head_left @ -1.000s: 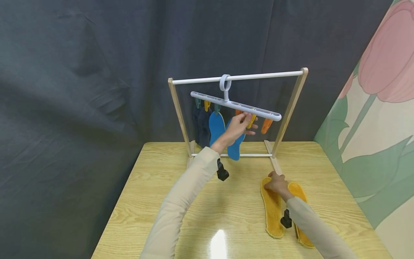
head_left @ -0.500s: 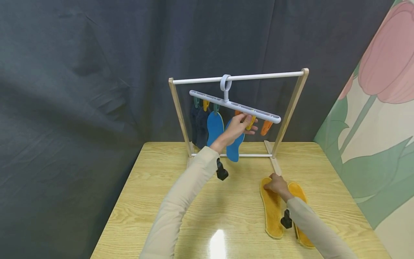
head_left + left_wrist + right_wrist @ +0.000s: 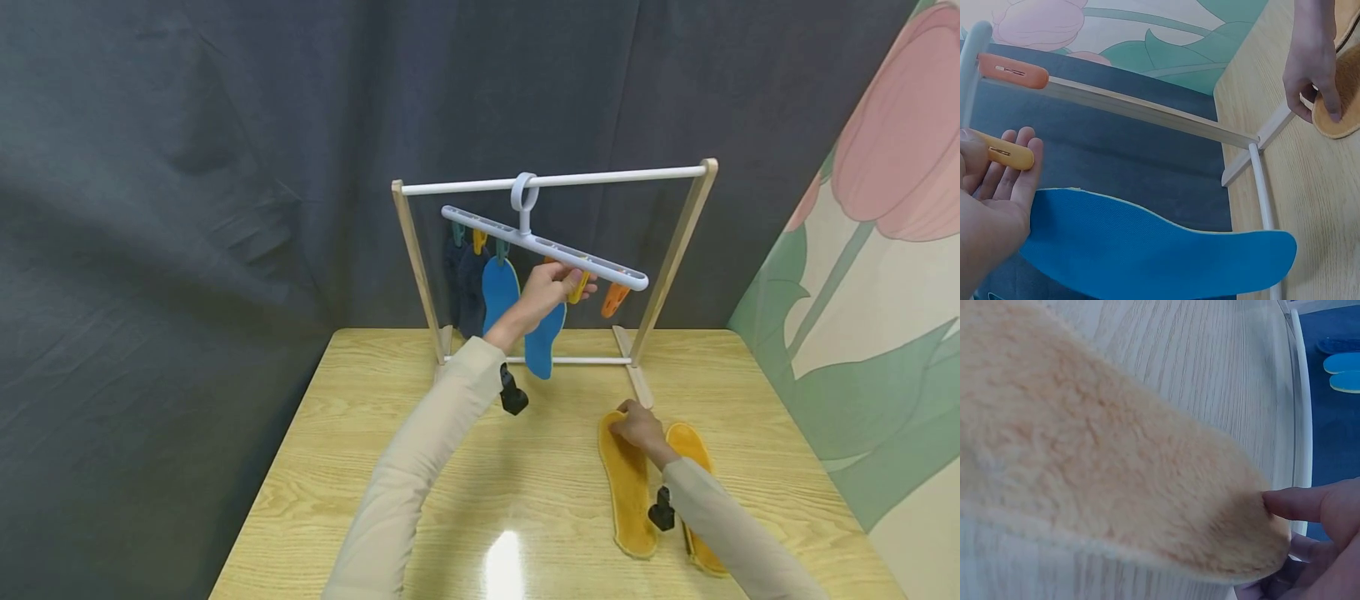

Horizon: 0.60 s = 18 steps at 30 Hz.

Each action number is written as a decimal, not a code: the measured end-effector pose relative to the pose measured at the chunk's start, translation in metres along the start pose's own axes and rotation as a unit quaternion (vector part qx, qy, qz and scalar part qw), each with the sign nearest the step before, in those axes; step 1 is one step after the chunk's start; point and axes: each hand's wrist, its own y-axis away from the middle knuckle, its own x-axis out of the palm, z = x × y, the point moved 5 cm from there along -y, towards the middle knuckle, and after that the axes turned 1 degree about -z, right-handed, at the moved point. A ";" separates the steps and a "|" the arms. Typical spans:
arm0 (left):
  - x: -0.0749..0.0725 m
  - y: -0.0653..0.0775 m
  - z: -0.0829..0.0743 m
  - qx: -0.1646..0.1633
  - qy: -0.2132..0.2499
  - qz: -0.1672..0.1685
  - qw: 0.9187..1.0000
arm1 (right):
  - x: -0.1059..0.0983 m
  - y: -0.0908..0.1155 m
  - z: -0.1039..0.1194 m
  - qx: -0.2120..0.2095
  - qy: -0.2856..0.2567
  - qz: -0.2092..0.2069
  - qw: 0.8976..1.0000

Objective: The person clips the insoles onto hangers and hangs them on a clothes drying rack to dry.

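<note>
My left hand [image 3: 547, 292] pinches a yellow clothespin [image 3: 578, 287] that hangs from the light-grey hanger [image 3: 558, 251]. In the left wrist view the thumb lies on the yellow clothespin [image 3: 1013, 154], with fingers behind it. To its right an orange clothespin [image 3: 615, 301] hangs with nothing in it. Down on the table, my right hand [image 3: 641, 429] grips the upper end of a yellow fuzzy insole [image 3: 628, 500]. The right wrist view shows the thumb on top of this insole [image 3: 1116, 469] and the fingers under its edge. A matching insole [image 3: 688, 446] lies beside it, partly behind the forearm.
Two blue insoles [image 3: 498, 292] and dark insoles [image 3: 471, 292] hang by clothespins on the hanger's left and middle. The hanger tilts down to the right from the white rod [image 3: 615, 177] of a wooden-legged rack [image 3: 678, 242]. A dark curtain [image 3: 225, 208] stands behind.
The hanger's right end has dipped slightly, with my left hand staying on the yellow clothespin. The gripped yellow insole has shifted a little to the left in my right hand.
</note>
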 end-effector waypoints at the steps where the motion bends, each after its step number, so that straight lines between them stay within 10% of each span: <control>1: 0.000 0.000 0.000 -0.002 0.001 0.000 1.000 | 0.000 0.000 0.001 -0.001 0.000 -0.002 1.000; 18: -0.002 0.000 0.000 -0.009 0.007 -0.051 0.999 | -0.008 0.002 0.018 -0.043 -0.002 -0.012 0.999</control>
